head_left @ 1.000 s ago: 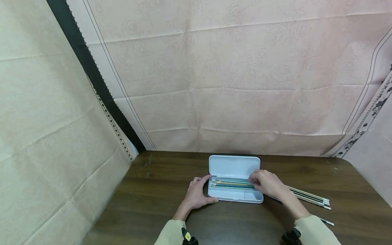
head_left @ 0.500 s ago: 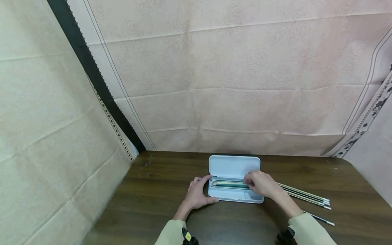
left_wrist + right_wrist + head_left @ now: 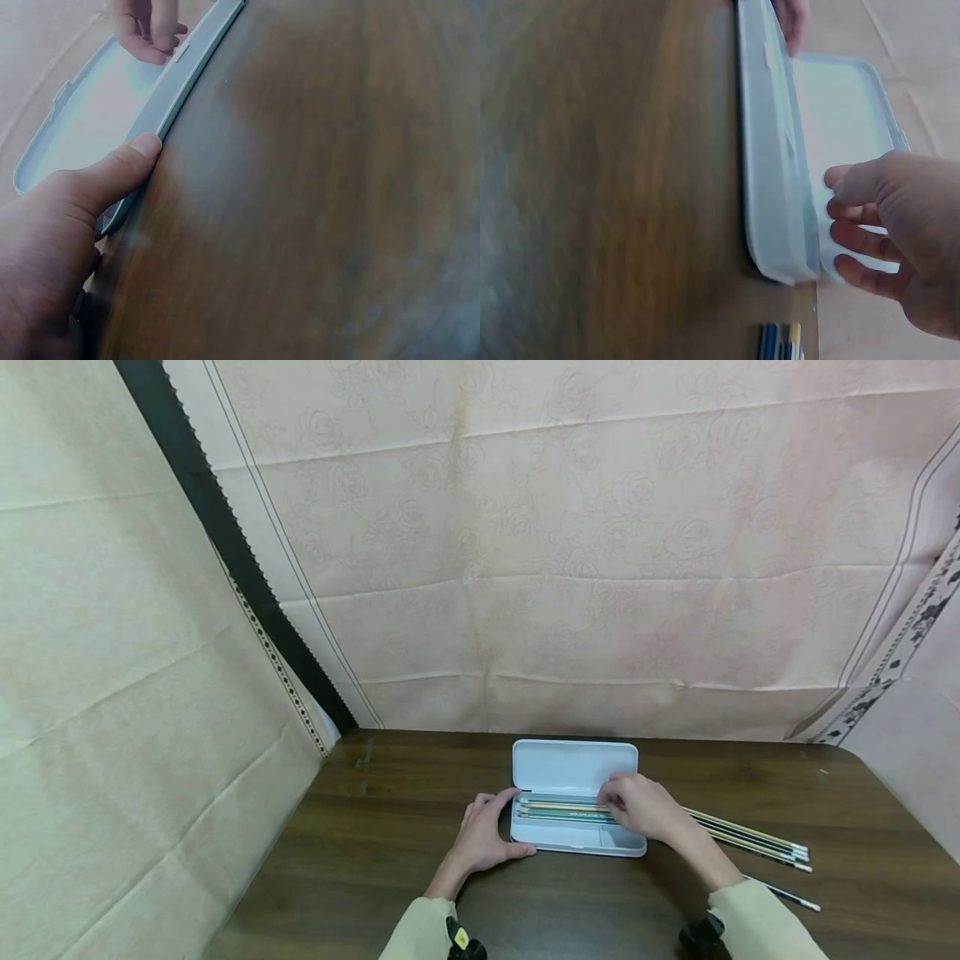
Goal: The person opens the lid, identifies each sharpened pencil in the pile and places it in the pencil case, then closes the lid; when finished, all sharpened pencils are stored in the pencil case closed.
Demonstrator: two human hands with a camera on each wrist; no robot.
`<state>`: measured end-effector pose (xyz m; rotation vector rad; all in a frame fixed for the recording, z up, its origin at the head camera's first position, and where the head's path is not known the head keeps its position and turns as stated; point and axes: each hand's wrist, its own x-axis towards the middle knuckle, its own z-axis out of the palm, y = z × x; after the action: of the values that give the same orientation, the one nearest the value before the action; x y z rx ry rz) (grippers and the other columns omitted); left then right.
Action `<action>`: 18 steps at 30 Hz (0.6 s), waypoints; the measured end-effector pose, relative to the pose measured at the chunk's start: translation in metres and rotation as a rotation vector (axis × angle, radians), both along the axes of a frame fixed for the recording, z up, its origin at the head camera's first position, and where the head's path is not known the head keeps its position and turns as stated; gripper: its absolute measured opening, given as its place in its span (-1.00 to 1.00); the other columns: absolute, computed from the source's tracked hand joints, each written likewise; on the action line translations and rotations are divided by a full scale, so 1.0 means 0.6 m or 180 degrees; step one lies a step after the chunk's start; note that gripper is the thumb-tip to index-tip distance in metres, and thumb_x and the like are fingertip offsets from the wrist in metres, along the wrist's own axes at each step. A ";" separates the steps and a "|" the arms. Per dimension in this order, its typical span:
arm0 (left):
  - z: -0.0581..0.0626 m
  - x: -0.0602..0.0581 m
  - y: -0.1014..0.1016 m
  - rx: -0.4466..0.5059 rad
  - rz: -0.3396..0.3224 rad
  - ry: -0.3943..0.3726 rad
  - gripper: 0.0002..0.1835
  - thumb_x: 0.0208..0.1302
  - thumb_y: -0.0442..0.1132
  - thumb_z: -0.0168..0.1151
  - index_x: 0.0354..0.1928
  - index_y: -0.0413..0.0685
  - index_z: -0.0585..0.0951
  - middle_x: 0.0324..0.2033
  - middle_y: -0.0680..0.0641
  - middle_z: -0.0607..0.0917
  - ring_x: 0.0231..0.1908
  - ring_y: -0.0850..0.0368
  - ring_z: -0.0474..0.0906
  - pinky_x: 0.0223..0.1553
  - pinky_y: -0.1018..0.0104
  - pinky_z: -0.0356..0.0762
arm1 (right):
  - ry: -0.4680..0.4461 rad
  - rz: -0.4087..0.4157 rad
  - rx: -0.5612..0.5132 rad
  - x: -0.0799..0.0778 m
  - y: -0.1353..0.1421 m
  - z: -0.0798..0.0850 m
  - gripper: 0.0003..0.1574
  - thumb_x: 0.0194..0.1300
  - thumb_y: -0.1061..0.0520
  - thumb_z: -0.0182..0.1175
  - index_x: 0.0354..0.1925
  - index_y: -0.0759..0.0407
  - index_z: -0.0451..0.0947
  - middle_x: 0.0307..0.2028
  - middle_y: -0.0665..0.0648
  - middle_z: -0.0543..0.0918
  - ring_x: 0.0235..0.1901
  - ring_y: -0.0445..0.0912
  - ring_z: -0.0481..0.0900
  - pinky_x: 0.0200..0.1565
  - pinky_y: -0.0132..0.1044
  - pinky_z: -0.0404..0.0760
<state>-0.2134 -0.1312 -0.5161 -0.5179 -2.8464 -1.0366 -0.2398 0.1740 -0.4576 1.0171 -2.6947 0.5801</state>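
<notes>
A light blue pencil case (image 3: 558, 838) lies open on the wooden table, its lid (image 3: 573, 766) tipped back. Several green and yellowish pencils (image 3: 562, 813) lie side by side inside. My left hand (image 3: 478, 835) grips the left end of the case, and in the left wrist view the thumb (image 3: 139, 154) presses its front edge. My right hand (image 3: 645, 807) is over the right part of the case, fingertips close above the pencils. In the right wrist view its fingers (image 3: 862, 240) are loosely bent, and no pencil shows between them.
To the right of the case several white-ended pencils (image 3: 765, 846) lie together in a bundle, partly behind the right forearm. A single dark pencil (image 3: 787, 896) lies nearer the front. Pale patterned cloth (image 3: 570, 610) hangs behind the table (image 3: 405, 810) and at both sides.
My right hand has shifted slightly left over the case, then stayed nearly in place. The left hand and the case have not moved.
</notes>
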 end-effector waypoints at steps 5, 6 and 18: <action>0.002 0.001 0.000 -0.0005 0.0028 -0.0007 -0.02 -0.08 0.28 0.54 0.42 0.21 0.39 0.14 -0.01 0.51 0.08 0.00 0.31 0.04 -0.02 0.30 | 0.0245 -0.0197 -0.0532 -0.005 0.019 0.013 -0.81 0.15 0.43 0.32 -0.31 0.20 0.71 -0.39 -0.03 0.58 -0.45 -0.21 0.43 -0.39 -0.26 0.52; 0.002 0.001 0.000 -0.0005 0.0033 -0.0003 -0.02 -0.08 0.28 0.54 0.42 0.21 0.39 0.14 -0.01 0.51 0.08 -0.01 0.31 0.04 -0.02 0.30 | 0.0316 -0.0218 -0.0692 -0.007 0.023 0.015 -0.81 0.15 0.45 0.30 -0.30 0.23 0.71 -0.39 0.00 0.58 -0.47 -0.21 0.42 -0.42 -0.28 0.50; 0.000 0.001 0.000 -0.0011 0.0025 0.0014 -0.01 -0.08 0.29 0.54 0.42 0.22 0.39 0.14 0.00 0.51 0.08 0.01 0.30 0.04 -0.01 0.30 | 0.0470 -0.0632 -0.1433 -0.031 0.054 0.020 -0.70 0.23 0.51 0.13 -0.08 0.39 0.63 -0.22 0.22 0.61 -0.37 -0.08 0.47 -0.37 -0.31 0.46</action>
<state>-0.2129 -0.1309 -0.5163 -0.5084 -2.8447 -1.0282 -0.2585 0.2063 -0.4453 0.6370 -2.3424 0.9691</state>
